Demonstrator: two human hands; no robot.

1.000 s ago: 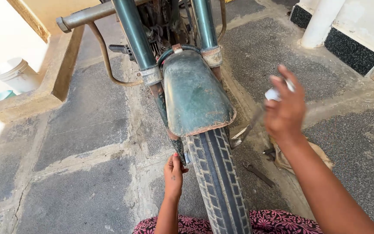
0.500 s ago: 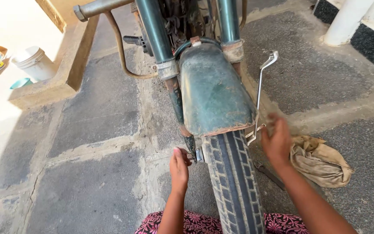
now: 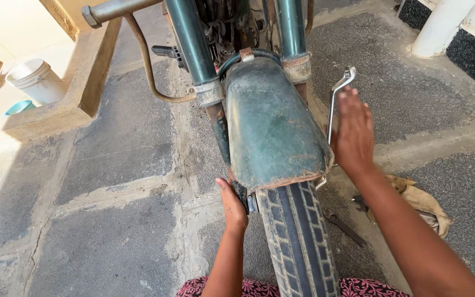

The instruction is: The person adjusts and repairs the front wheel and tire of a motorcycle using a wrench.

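Observation:
A motorcycle's front tyre (image 3: pixel 298 242) runs up under a dusty green mudguard (image 3: pixel 270 126) between two fork legs. My left hand (image 3: pixel 232 206) is closed on a small dark tool (image 3: pixel 242 196) at the wheel's left side, just under the mudguard's edge. On the wheel's right side a silver ring spanner (image 3: pixel 336 99) stands almost upright. My right hand (image 3: pixel 353 135) lies against its shaft with fingers stretched upward, and its lower end is hidden behind my hand.
A brown rag (image 3: pixel 421 201) and a second spanner (image 3: pixel 346 226) lie on the paved ground at the right. At the left stand a concrete ledge (image 3: pixel 83 104), a white bucket (image 3: pixel 37 80) and a blue bowl (image 3: pixel 16 106). A white pillar (image 3: pixel 441 27) rises at the back right.
My right hand came down from the air to the spanner beside the wheel, then slid up along its shaft. The view moved closer. My left hand stayed by the wheel.

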